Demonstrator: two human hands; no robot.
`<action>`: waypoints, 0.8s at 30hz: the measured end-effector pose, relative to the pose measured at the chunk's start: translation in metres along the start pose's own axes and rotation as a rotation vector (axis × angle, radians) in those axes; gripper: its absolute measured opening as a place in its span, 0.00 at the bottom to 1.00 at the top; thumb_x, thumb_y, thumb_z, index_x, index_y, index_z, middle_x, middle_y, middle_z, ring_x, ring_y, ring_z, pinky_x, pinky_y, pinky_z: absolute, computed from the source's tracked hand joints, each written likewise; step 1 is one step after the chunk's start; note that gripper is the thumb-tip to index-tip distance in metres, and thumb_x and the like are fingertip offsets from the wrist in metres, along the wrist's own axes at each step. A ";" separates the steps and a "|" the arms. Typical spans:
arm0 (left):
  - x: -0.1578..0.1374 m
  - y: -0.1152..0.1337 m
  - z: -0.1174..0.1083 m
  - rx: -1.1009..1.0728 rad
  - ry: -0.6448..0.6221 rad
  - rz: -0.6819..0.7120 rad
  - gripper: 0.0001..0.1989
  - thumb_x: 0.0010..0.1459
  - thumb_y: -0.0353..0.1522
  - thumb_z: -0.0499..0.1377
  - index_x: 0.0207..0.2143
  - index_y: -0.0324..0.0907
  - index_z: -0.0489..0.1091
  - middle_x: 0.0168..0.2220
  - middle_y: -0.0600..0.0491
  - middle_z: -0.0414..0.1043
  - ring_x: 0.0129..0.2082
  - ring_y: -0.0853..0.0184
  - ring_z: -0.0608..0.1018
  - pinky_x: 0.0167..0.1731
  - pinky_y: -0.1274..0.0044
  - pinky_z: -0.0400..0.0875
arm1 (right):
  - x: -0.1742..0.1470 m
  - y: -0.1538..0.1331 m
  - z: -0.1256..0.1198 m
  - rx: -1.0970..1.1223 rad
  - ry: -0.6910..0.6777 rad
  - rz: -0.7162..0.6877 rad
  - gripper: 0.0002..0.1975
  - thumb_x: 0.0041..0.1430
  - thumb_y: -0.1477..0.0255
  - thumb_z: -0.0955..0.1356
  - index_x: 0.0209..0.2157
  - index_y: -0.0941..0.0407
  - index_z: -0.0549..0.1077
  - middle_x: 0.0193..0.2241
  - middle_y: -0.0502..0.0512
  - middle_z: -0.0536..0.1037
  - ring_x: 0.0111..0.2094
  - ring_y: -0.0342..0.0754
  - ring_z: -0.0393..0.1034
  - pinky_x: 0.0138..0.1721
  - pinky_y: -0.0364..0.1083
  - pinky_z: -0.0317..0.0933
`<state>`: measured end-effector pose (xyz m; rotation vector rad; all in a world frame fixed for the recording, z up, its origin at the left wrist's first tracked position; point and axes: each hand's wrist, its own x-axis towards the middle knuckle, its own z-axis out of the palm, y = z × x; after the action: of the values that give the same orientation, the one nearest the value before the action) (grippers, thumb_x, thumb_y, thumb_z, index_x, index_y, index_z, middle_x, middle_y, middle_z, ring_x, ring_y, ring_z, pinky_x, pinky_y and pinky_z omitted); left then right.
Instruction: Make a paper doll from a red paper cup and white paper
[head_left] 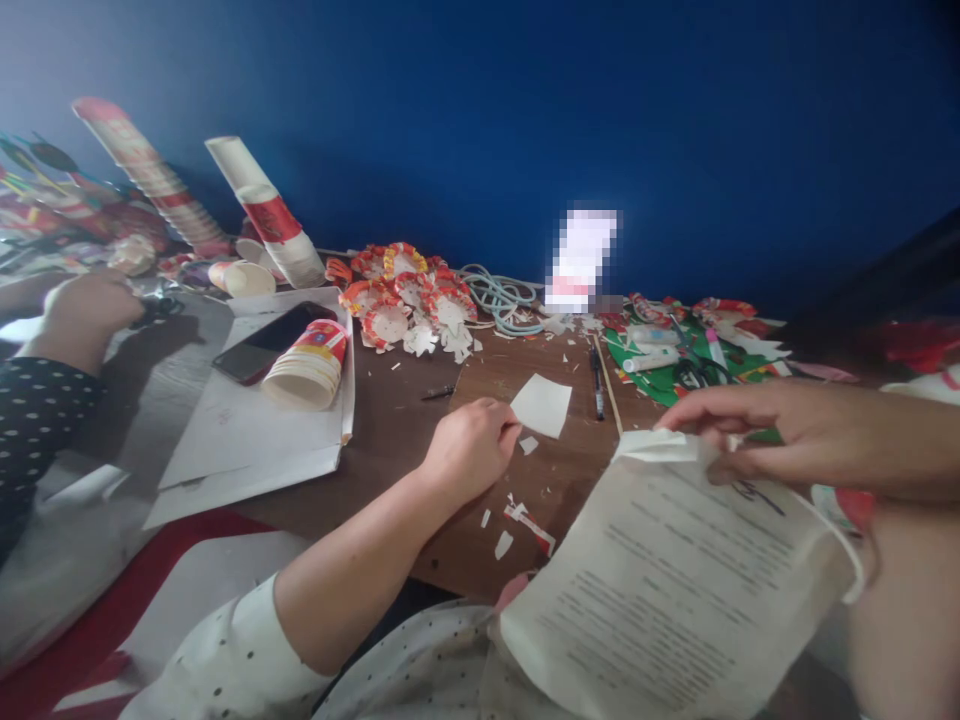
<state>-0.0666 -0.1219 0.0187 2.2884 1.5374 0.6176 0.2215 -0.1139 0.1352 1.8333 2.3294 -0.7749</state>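
My left hand [476, 448] is closed over the brown table, its fingertips pinched at the left edge of a small piece of white paper [546, 405]. With my right hand [757, 425] I grip the folded top edge of a large printed sheet [675, 580], which hangs down towards my lap. The sheet has printed lines and a dark handwritten scrawl near its top right. Paper scraps [529, 525] lie on the table between my hands. Past the small paper are a black pen [597, 380] and a thin wooden stick [609, 385].
Cut cup flowers [412, 295] and pale blue cord [502, 300] lie along the blue wall. Scissors [701, 374] and a glue stick [651, 360] are at right. Leftward, paper cups [307, 370] and a phone [262, 343] rest on white board [225, 440], beside another person's hand [86, 305].
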 end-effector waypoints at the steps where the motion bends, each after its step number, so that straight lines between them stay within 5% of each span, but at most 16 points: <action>1: 0.000 0.000 0.000 0.002 0.008 0.001 0.09 0.59 0.35 0.53 0.32 0.43 0.72 0.35 0.52 0.74 0.35 0.67 0.75 0.36 0.77 0.68 | -0.003 0.004 0.000 0.033 -0.087 -0.033 0.22 0.48 0.55 0.68 0.46 0.45 0.75 0.43 0.51 0.78 0.42 0.52 0.73 0.39 0.45 0.68; 4: -0.001 0.000 -0.001 0.009 0.010 -0.003 0.09 0.59 0.35 0.53 0.32 0.43 0.72 0.35 0.52 0.74 0.35 0.67 0.75 0.36 0.77 0.68 | -0.012 0.030 0.001 0.017 -0.109 -0.037 0.24 0.52 0.55 0.66 0.52 0.41 0.69 0.51 0.51 0.73 0.49 0.54 0.69 0.46 0.49 0.65; 10: -0.002 0.005 -0.006 -0.082 0.049 0.030 0.10 0.60 0.34 0.53 0.33 0.43 0.73 0.35 0.52 0.74 0.37 0.67 0.75 0.38 0.77 0.67 | -0.025 0.069 0.002 -0.081 0.205 0.074 0.21 0.49 0.51 0.66 0.46 0.38 0.73 0.47 0.50 0.76 0.46 0.56 0.71 0.44 0.51 0.66; 13: -0.002 0.011 -0.010 -0.224 0.024 0.067 0.11 0.60 0.37 0.53 0.33 0.43 0.73 0.34 0.52 0.74 0.36 0.68 0.75 0.37 0.77 0.67 | -0.027 0.055 0.006 -0.048 0.414 0.136 0.22 0.51 0.52 0.64 0.46 0.41 0.72 0.43 0.51 0.77 0.41 0.56 0.72 0.40 0.52 0.66; 17: -0.003 0.016 -0.014 -0.440 -0.186 0.022 0.19 0.54 0.45 0.58 0.43 0.42 0.71 0.39 0.50 0.75 0.36 0.66 0.76 0.35 0.76 0.69 | -0.019 0.023 0.015 0.135 0.664 0.265 0.20 0.53 0.60 0.64 0.47 0.48 0.71 0.39 0.54 0.77 0.36 0.52 0.72 0.36 0.50 0.66; 21: -0.002 0.012 -0.012 -0.744 -0.324 -0.142 0.30 0.48 0.41 0.64 0.52 0.43 0.64 0.41 0.48 0.75 0.36 0.64 0.77 0.32 0.76 0.71 | -0.008 0.006 0.025 0.411 0.719 0.159 0.21 0.52 0.62 0.66 0.48 0.51 0.71 0.38 0.56 0.78 0.34 0.49 0.72 0.33 0.47 0.66; 24: 0.000 0.003 -0.015 -1.029 -0.389 -0.248 0.23 0.49 0.38 0.64 0.47 0.40 0.67 0.39 0.47 0.76 0.34 0.64 0.78 0.33 0.75 0.72 | -0.007 0.001 0.024 0.430 0.688 0.156 0.22 0.51 0.60 0.67 0.48 0.52 0.72 0.39 0.58 0.78 0.34 0.50 0.72 0.33 0.48 0.67</action>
<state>-0.0724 -0.1227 0.0332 1.3093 0.9405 0.6333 0.2180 -0.1303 0.1163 2.8045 2.4542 -0.7525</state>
